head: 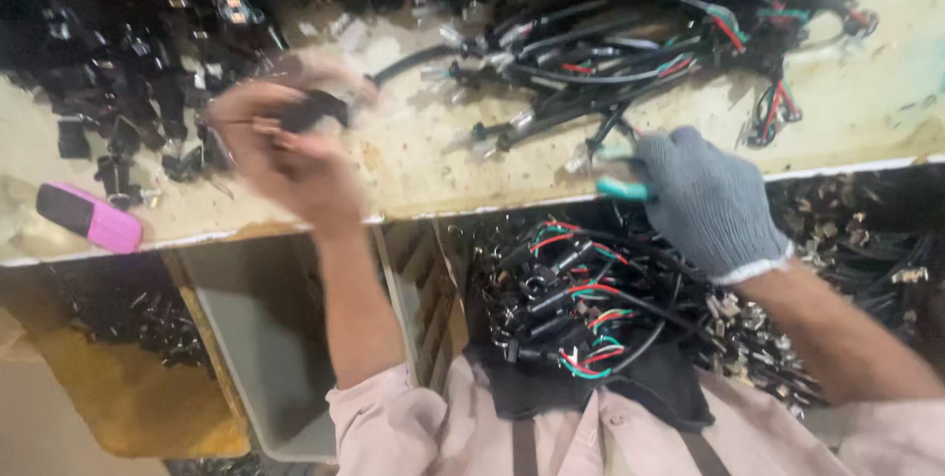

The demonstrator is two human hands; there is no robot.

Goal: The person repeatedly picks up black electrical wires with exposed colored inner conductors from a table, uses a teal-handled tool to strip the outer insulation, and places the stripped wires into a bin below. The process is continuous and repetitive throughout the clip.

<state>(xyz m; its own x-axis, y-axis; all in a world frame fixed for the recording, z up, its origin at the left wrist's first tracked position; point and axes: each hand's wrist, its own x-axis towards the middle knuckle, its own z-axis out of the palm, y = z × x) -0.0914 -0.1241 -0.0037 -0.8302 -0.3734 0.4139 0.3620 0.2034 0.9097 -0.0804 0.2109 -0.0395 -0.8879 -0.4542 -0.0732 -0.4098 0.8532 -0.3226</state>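
No packages, labels, signs or screens can be made out in this view; much of it is blurred, and nothing on the table (413, 156) reads clearly as one.

My view is unevenly lit: light falls from above onto the pale workbench (866, 92), which looks washed-out and yellowish, while the top left corner sinks into near black and the pile of black clips (128, 53) loses detail. I see heavy motion blur on my left hand (285, 141); its fingers smear into a streak. My gloved right hand (704, 195) is sharper, only slightly soft. The bins (266, 358) below the bench edge sit in dim shadow.
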